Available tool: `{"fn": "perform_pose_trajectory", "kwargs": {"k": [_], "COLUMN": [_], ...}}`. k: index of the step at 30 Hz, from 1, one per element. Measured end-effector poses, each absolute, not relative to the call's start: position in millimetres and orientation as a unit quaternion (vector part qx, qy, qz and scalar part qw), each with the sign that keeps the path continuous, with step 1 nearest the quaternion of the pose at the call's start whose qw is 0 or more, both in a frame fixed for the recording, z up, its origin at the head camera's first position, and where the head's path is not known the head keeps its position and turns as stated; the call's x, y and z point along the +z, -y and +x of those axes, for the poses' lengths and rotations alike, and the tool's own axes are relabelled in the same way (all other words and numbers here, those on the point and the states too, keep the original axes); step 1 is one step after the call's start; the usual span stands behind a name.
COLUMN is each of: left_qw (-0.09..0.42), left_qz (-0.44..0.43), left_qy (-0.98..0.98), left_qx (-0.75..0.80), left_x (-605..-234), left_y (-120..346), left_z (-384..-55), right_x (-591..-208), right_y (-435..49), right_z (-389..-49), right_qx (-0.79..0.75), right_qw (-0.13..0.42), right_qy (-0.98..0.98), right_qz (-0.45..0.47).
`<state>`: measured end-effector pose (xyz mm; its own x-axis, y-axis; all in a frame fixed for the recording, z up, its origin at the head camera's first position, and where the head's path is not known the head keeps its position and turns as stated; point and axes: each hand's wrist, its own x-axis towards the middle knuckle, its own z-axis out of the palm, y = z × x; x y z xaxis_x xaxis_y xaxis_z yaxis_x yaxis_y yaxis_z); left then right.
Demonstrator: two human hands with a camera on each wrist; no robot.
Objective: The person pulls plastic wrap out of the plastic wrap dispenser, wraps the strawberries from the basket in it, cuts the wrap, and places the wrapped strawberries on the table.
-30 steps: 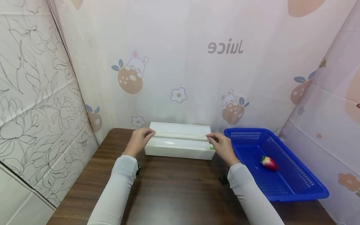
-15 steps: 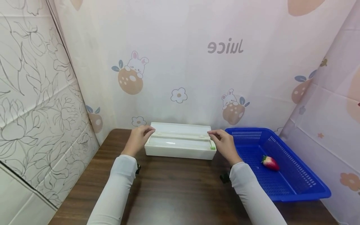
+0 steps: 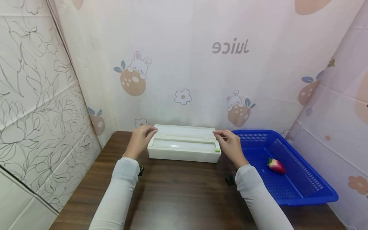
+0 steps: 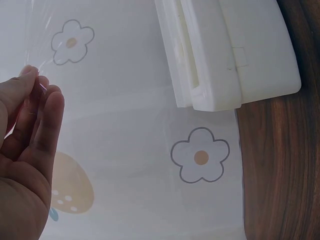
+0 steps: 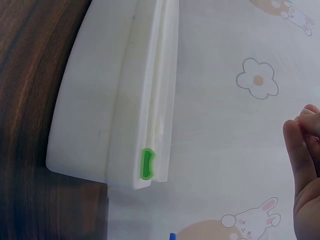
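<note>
Pinching clear plastic film [image 4: 36, 42], left hand [image 3: 139, 141] and seemingly right hand [image 3: 231, 147] have risen from the white oblong plastic box [image 3: 184, 155], apparently lengthening it.

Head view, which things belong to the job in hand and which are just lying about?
Likely in use:
white cling film dispenser
its green slider
clear film, pinched by the left hand
right hand, also pinching

Seemingly lying about:
blue perforated plastic basket
strawberry inside it

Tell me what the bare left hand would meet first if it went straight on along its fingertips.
Beyond the clear plastic film it pinches, the left hand would probably meet the bare right hand first, passing above the long white plastic box; depth is unclear.
</note>
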<state>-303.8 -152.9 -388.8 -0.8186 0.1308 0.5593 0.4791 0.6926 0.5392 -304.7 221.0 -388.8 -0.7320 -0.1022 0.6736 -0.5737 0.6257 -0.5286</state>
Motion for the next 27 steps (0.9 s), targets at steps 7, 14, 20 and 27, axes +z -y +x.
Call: {"fn": "perform_pose_trajectory", "kwargs": {"k": [7, 14, 20, 27], "left_qw": [0.255, 0.268, 0.283, 0.292], "left_qz": [-0.178, -0.176, -0.18, -0.182], "left_qy": [0.881, 0.88, 0.877, 0.874], "left_qx": [-0.356, -0.35, -0.344, -0.344], "left_x": [-385, -380, -376, -373], "left_y": [152, 152, 153, 153], "left_z": [-301, -299, -297, -293], "right_x": [-384, -379, -376, -372], "right_y": [-220, -219, -220, -221], "right_z": [-301, -298, -296, -293], "right_qx": [0.369, 0.366, 0.366, 0.355], "right_qw": [0.317, 0.326, 0.332, 0.341], "right_qy": [0.849, 0.845, 0.844, 0.844], "right_qz": [0.205, 0.211, 0.211, 0.212]}}
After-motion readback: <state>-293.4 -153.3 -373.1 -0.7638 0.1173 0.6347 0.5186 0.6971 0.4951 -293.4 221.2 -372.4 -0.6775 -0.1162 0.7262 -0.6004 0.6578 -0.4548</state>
